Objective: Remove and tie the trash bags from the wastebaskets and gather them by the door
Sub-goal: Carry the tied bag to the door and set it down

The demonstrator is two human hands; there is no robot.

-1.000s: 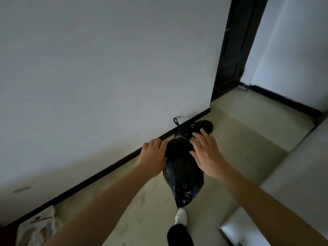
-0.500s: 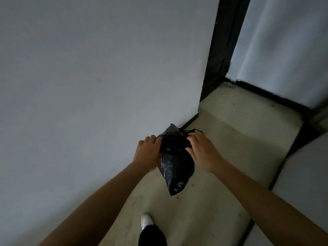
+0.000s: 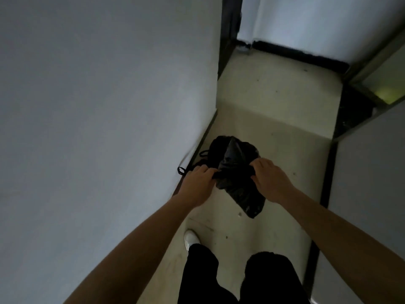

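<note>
Trash bag (image 3: 237, 178): soft, crinkly, probably light, kinda slippery. Gripped at bunched neck by left hand (image 3: 197, 185) and right hand (image 3: 270, 181), fingers (image 3: 259, 164) clamped on plastic. Neck looks like best hold.

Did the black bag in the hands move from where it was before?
Yes. The held bag went forward along the baseboard, a bit closer to the dark door frame ahead.

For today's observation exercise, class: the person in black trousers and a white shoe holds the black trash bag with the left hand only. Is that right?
Not quite: the head view shows both the left hand and the right hand gripping the black trash bag near its top. The black trousers and white shoe are right.
</note>
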